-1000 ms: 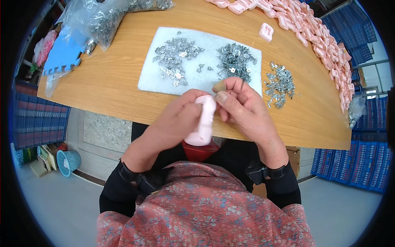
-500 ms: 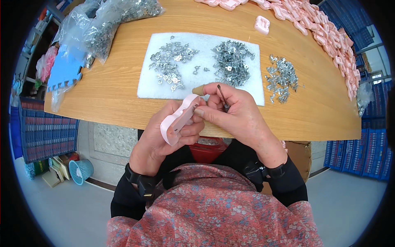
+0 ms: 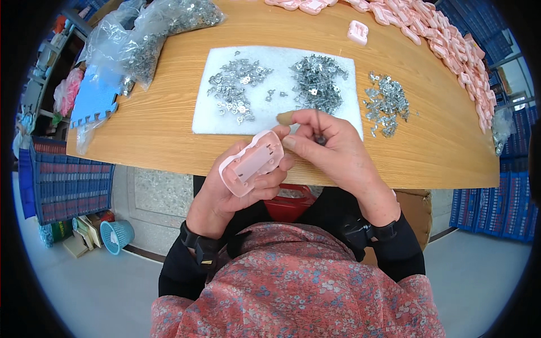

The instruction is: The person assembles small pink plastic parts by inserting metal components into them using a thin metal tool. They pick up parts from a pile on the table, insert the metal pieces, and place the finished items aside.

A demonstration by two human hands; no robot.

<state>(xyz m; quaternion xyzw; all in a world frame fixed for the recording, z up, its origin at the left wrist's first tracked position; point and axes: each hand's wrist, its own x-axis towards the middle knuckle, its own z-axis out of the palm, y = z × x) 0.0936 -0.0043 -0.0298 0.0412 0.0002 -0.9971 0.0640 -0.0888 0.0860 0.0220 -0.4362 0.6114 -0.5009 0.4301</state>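
My left hand is closed around a pink plastic housing half, its hollow inner side tilted up, with small dark slots near each end. My right hand is just right of the housing's upper end. A thin dark tool, blurred, is tucked in its curled fingers. The right thumb and the index finger, which wears a tan finger cot, come close together; any small part between them is too small to make out. Beyond the hands lies a white foam pad with small metal clips in two heaps.
More metal clips lie on the wooden table right of the pad. A single pink housing and a long pile of pink housings are at the far right. Clear bags of metal parts rest on the left by a blue foam mat.
The housing has turned so its hollow inside faces up more. My right thumb and index finger have drawn back from its upper end, a little to the right.
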